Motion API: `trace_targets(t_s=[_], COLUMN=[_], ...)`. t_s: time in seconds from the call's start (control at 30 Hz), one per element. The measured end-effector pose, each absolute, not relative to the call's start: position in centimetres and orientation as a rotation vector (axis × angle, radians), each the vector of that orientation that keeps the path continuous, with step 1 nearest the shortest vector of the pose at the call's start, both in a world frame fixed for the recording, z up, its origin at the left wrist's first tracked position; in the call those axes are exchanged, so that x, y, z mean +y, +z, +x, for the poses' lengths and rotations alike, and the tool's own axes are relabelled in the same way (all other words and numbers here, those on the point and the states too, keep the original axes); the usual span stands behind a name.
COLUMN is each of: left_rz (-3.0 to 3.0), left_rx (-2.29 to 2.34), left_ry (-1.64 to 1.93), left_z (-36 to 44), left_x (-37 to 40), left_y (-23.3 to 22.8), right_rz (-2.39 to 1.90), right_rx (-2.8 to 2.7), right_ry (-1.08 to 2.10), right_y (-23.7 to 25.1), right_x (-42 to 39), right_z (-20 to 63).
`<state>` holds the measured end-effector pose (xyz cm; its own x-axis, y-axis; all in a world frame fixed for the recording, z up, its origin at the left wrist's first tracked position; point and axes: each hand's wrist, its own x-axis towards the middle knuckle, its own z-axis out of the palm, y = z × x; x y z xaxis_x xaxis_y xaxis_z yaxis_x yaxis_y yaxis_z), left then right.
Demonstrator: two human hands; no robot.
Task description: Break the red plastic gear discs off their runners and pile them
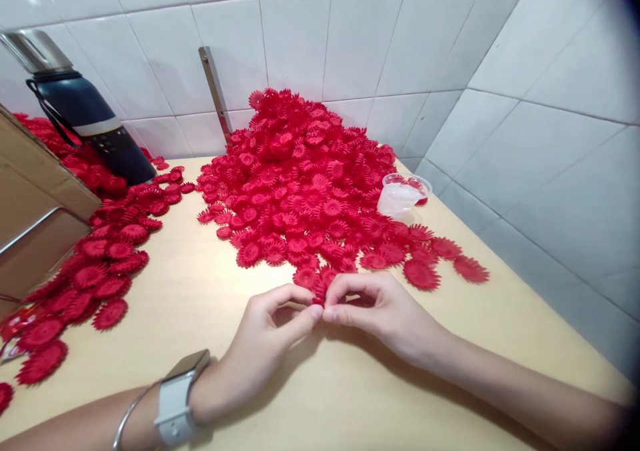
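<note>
at the near foot of the big heap (305, 178) of toothed red plastic flowers, our left hand (265, 344) and right hand (380, 308) meet fingertip to fingertip, pinching one small red flower (319, 296) together. smooth pale tabletop (210, 291) lies bare around them; we read no writing.

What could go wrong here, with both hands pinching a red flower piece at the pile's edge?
1. The small red plastic flower piece shows only between the fingertips of the left hand and right hand; it might slip.
2. The big heap of red flowers sits close; a nudge could spill pieces.
</note>
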<state>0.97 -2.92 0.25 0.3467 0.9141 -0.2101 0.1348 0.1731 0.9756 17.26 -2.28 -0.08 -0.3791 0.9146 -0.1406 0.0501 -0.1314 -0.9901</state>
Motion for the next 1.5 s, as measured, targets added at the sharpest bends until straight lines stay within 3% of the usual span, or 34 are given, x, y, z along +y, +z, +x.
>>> trace_targets(t_s=[0.2,0.47,0.8,1.0,1.2,1.5], left_rz=[1.329,1.35,1.404,1.272,1.326,1.374], left_rx=[1.051,1.097,1.083,1.144,1.128,1.104], left_ry=[0.77,0.839,0.814,0.822,0.815,0.787], left_z=[0.7,0.7,0.8,1.1,1.2,1.1], left_x=[-3.0,-2.8,-3.5,-3.1,-2.9,-3.2], left_y=[-0.1,0.1,0.5,0.5,0.6,0.7], right_rz=[-1.147,-1.374,-1.45,-1.363,-1.22,-1.196], right_rx=[-1.568,-1.653,-1.373,-1.584,-1.878,-1.851], right_ry=[1.548,1.049,0.856,0.831,1.062,1.171], right_y=[0.5,1.1,0.2,0.5,1.2,0.7], right_x=[-2.1,-0.8,0.5,-0.1,-2.2,-2.5], right_z=[17.5,19.0,19.9,19.7,17.8,17.6])
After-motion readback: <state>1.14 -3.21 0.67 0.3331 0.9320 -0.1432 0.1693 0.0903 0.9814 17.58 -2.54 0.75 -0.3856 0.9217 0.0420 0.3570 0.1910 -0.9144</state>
